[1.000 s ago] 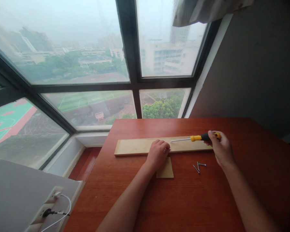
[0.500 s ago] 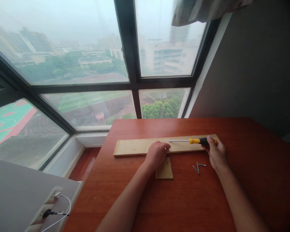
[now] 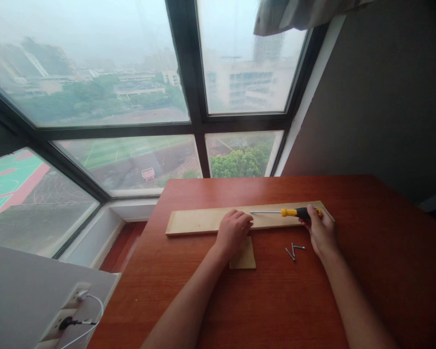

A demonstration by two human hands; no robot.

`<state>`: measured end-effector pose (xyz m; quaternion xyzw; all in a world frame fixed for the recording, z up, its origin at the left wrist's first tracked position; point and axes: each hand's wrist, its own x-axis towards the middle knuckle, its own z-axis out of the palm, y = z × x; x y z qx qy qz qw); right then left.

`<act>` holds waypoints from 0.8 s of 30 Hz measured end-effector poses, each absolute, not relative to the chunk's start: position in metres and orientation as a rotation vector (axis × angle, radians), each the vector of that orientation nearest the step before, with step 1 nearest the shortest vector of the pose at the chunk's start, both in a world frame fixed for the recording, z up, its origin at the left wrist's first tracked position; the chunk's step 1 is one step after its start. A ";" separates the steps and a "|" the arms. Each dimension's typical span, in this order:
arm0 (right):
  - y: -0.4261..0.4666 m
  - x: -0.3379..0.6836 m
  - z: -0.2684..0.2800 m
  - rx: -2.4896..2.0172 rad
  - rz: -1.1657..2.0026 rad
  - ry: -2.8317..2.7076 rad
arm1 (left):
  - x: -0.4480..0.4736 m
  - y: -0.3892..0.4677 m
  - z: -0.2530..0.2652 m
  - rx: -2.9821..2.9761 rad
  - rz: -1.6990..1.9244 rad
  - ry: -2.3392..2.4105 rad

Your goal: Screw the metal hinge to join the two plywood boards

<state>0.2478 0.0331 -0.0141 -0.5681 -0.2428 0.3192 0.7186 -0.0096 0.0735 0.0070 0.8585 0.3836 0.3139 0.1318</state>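
Observation:
My right hand (image 3: 322, 233) is closed around the black and yellow handle of a screwdriver (image 3: 294, 212). The shaft points left and lies roughly level over a long pale wooden board (image 3: 196, 220), its tip close to the fingers of my left hand (image 3: 234, 230). Those fingers are curled together at the board's near edge; what they hold, if anything, is hidden. Partly under my left wrist is a small square piece of wood (image 3: 244, 257), flat on the table. Several loose screws (image 3: 293, 251) lie between the wood piece and my right forearm.
The reddish-brown wooden table (image 3: 269, 305) reaches up to large windows (image 3: 123, 155). A grey wall (image 3: 356, 106) stands at the right, with a hanging cloth (image 3: 294, 17) above. At lower left, plugs and a white cable (image 3: 101, 310) hang from wall sockets.
The whole view has shifted slightly, so everything sits a little further left. My left fingers look a bit more lowered and closed; the screwdriver keeps its place over the board.

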 end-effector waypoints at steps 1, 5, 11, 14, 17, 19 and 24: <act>0.033 0.248 -0.014 -1.254 0.703 -0.538 | -0.009 0.073 0.008 2.479 0.952 1.115; 0.034 0.247 -0.015 -1.251 0.715 -0.529 | -0.011 0.073 0.011 2.392 1.089 1.137; 0.034 0.249 -0.018 -1.250 0.719 -0.529 | -0.013 0.072 0.010 2.296 1.007 1.153; 0.034 0.249 -0.018 -1.256 0.719 -0.526 | -0.012 0.071 0.008 2.338 0.947 1.145; 0.034 0.248 -0.017 -1.259 0.722 -0.527 | -0.012 0.072 0.007 2.422 0.868 1.124; 0.034 0.248 -0.016 -1.260 0.728 -0.524 | -0.012 0.072 0.006 2.476 0.826 1.108; 0.033 0.247 -0.014 -1.263 0.743 -0.513 | -0.015 0.074 0.009 2.542 0.762 1.060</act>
